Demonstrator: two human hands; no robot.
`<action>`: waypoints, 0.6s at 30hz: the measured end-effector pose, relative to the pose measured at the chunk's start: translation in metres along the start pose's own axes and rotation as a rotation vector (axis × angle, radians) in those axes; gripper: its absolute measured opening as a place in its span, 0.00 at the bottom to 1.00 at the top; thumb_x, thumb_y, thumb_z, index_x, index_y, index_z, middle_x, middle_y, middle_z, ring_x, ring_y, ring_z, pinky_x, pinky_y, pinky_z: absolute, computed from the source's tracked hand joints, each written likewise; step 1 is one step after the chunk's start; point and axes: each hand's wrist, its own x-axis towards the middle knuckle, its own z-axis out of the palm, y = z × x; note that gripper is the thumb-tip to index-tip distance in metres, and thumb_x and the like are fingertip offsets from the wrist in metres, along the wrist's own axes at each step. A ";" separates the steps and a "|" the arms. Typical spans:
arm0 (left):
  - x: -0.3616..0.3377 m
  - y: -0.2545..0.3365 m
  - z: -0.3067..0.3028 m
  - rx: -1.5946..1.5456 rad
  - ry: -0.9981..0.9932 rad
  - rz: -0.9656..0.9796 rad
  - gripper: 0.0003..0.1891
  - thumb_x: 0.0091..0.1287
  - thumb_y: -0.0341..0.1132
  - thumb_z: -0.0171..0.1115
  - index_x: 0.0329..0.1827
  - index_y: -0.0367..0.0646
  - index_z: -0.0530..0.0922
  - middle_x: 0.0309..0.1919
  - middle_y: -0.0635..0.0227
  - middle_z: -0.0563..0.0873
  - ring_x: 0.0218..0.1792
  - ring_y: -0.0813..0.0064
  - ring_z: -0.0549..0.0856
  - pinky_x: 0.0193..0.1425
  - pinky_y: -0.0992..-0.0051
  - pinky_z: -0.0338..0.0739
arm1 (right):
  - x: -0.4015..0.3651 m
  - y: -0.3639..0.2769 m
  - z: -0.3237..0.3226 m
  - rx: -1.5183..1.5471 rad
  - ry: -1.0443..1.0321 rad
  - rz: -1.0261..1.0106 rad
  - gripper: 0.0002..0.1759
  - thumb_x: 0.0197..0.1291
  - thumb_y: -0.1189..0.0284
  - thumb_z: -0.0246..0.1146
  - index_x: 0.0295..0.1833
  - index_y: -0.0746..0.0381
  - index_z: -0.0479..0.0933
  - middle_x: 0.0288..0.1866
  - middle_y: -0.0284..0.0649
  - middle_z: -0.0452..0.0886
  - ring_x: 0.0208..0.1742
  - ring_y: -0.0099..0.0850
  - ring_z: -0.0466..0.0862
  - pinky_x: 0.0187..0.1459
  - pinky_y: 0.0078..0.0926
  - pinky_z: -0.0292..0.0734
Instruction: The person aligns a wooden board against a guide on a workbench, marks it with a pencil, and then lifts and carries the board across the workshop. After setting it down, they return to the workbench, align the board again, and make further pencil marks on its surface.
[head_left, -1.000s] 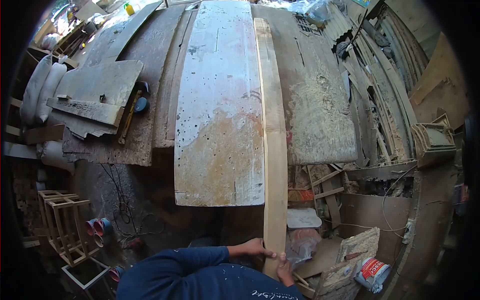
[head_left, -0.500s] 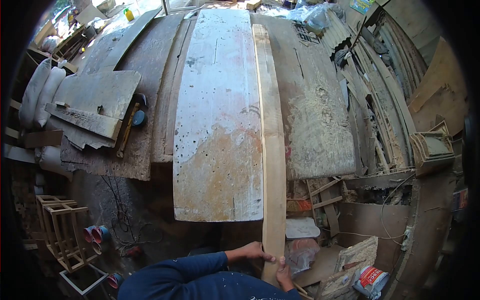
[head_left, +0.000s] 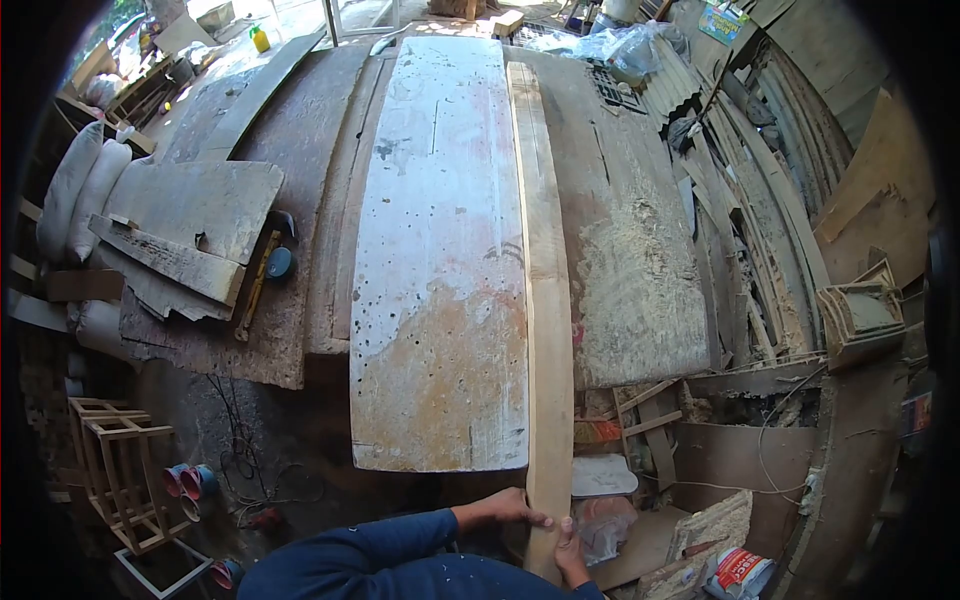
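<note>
Gripped at its near end by the left hand (head_left: 510,506) and right hand (head_left: 570,553), the long plank (head_left: 548,300), lying along the right side of the white board (head_left: 440,250), looks stiff, fairly heavy and best held by both edges.

Partial "ESC" on red-white packet (head_left: 740,573)

Down centre, we see long board (head_left: 440,250): chipped white paint above, bare brown patch below, pitted, matt. Beside it, pale plank (head_left: 547,270): raw wood, fairly smooth. Upper right, crumpled bag (head_left: 632,52): clear plastic, glossy. Far left, sacks (head_left: 98,200): pale, matt. Bottom, sleeve (head_left: 385,535): dark blue cloth.
</note>
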 end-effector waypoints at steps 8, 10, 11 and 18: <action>0.021 -0.010 -0.017 -0.084 -0.004 -0.015 0.46 0.51 0.62 0.85 0.63 0.31 0.85 0.57 0.55 0.91 0.57 0.64 0.89 0.65 0.69 0.81 | 0.023 -0.017 -0.006 -0.040 -0.101 0.112 0.61 0.71 0.23 0.29 0.66 0.70 0.80 0.58 0.67 0.85 0.66 0.62 0.83 0.67 0.50 0.74; -0.005 0.027 -0.018 -0.173 0.025 0.041 0.45 0.52 0.59 0.86 0.64 0.30 0.84 0.57 0.55 0.91 0.57 0.64 0.89 0.65 0.69 0.82 | 0.023 -0.030 -0.009 -0.037 -0.088 0.118 0.62 0.71 0.23 0.28 0.66 0.70 0.80 0.58 0.67 0.86 0.65 0.63 0.84 0.66 0.51 0.74; -0.014 0.041 -0.019 -0.217 0.038 0.069 0.45 0.53 0.58 0.86 0.64 0.30 0.84 0.57 0.55 0.91 0.56 0.64 0.89 0.65 0.69 0.82 | 0.023 -0.037 -0.011 -0.035 -0.116 0.139 0.61 0.71 0.23 0.29 0.68 0.71 0.79 0.60 0.67 0.84 0.67 0.62 0.82 0.68 0.50 0.73; -0.005 0.015 -0.008 -0.248 0.225 0.040 0.49 0.54 0.58 0.86 0.68 0.25 0.79 0.61 0.49 0.88 0.64 0.63 0.86 0.72 0.65 0.77 | 0.039 -0.049 -0.007 -0.049 -0.049 0.083 0.61 0.71 0.24 0.30 0.58 0.75 0.79 0.53 0.72 0.81 0.66 0.67 0.80 0.66 0.56 0.71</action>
